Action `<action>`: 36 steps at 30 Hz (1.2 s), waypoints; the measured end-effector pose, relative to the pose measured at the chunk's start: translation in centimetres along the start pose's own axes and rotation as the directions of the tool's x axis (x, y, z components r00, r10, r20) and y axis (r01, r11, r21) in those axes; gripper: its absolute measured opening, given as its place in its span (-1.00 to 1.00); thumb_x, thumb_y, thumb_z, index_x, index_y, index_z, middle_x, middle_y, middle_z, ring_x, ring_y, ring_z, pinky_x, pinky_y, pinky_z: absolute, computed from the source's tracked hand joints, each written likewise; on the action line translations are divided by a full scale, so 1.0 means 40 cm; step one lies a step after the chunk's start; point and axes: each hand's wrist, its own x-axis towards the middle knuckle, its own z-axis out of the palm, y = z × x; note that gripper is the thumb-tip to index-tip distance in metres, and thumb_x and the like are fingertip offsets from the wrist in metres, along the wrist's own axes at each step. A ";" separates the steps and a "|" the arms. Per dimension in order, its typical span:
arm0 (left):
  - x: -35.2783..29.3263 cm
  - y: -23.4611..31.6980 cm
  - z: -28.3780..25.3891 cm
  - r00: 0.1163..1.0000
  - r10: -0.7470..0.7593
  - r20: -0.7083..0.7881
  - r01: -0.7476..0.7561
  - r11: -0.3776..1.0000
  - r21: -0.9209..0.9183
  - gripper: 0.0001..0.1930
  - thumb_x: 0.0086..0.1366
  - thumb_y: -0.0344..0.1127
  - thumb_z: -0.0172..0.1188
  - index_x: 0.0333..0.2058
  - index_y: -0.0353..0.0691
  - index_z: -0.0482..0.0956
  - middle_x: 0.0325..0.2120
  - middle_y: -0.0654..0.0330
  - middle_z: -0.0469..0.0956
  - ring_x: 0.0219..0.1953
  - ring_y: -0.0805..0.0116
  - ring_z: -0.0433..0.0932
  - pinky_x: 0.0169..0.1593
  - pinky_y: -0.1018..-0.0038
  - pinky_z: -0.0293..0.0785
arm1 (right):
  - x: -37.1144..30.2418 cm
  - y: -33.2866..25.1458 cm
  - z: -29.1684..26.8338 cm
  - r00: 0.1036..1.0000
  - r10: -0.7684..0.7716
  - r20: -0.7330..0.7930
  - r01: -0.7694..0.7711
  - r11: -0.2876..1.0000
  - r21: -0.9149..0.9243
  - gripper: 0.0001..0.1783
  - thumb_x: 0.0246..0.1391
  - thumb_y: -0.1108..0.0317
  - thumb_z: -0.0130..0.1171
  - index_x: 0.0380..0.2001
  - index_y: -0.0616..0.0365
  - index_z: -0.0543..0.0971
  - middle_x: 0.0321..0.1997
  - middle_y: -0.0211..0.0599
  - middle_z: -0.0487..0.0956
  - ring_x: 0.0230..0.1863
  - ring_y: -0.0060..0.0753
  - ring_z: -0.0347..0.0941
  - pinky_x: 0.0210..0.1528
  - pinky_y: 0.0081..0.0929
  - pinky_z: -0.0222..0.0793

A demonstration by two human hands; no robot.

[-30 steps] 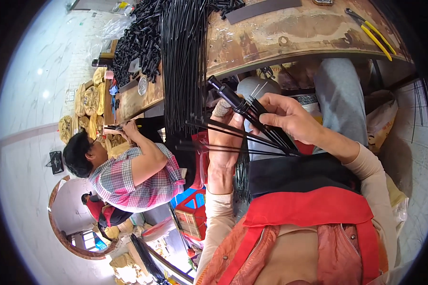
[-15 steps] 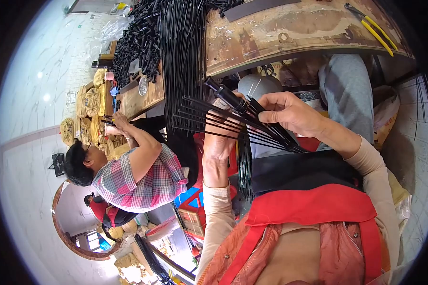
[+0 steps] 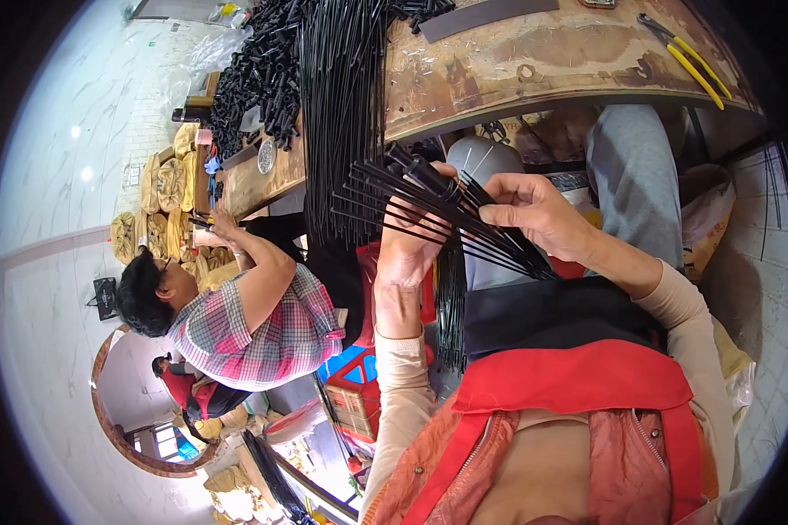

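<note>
Above my lap, my left hand (image 3: 409, 249) is closed around a black tube-shaped plastic hub (image 3: 427, 178) from below and behind. Thin black ribs (image 3: 477, 226) fan out around the hub, like those of an umbrella frame, and their bundled ends rest against my dark apron. Some ribs cross in front of my left palm. My right hand (image 3: 547, 214) pinches at the hub's lower end, thumb on top, among the ribs; which piece lies between its fingertips is hidden. Two fine shiny wires (image 3: 474, 160) stick up beside the right fingers.
A worn wooden bench (image 3: 499, 66) spans the far side, with yellow-handled pliers (image 3: 687, 57) at its right. Long black rods (image 3: 341, 114) hang over its edge at left, beside a heap of black plastic parts (image 3: 258, 83). A co-worker (image 3: 249, 328) in a checked shirt sits to my left.
The hub has turned in my left hand, and more ribs now lie across its front. My right hand has stayed close beside it, still pinching.
</note>
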 end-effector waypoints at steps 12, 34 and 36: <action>-0.005 0.008 -0.013 0.998 0.009 -0.070 0.004 0.981 0.196 -0.61 0.17 -0.55 0.17 0.01 -0.42 0.44 -0.24 0.15 0.53 -0.29 0.47 0.54 -0.27 0.60 0.49 | 0.006 -0.002 0.007 0.998 0.069 -0.013 -0.069 0.997 -0.030 -0.90 0.10 0.49 0.24 -0.30 0.24 0.57 -0.31 -0.50 0.56 -0.26 -0.73 0.44 -0.17 -0.73 0.34; -0.003 -0.054 -0.111 0.996 -0.018 -0.093 0.013 0.999 -0.051 -0.51 -0.01 -0.43 0.45 -0.08 -0.14 0.44 -0.28 0.18 0.48 -0.20 0.32 0.53 -0.13 0.42 0.59 | 0.010 -0.014 -0.017 0.962 0.255 0.101 -0.268 0.952 0.146 -0.81 0.03 0.48 0.29 -0.27 0.31 0.59 -0.33 -0.34 0.63 -0.30 -0.56 0.55 -0.18 -0.63 0.47; -0.004 -0.049 -0.109 0.993 -0.015 -0.115 0.001 0.993 -0.117 -0.50 -0.05 -0.44 0.48 -0.12 -0.17 0.46 -0.24 0.10 0.51 -0.16 0.25 0.55 -0.13 0.38 0.61 | 0.012 -0.015 -0.021 0.948 0.284 0.146 -0.306 0.938 0.162 -0.81 0.03 0.48 0.29 -0.26 0.31 0.59 -0.32 -0.33 0.63 -0.31 -0.56 0.55 -0.19 -0.63 0.47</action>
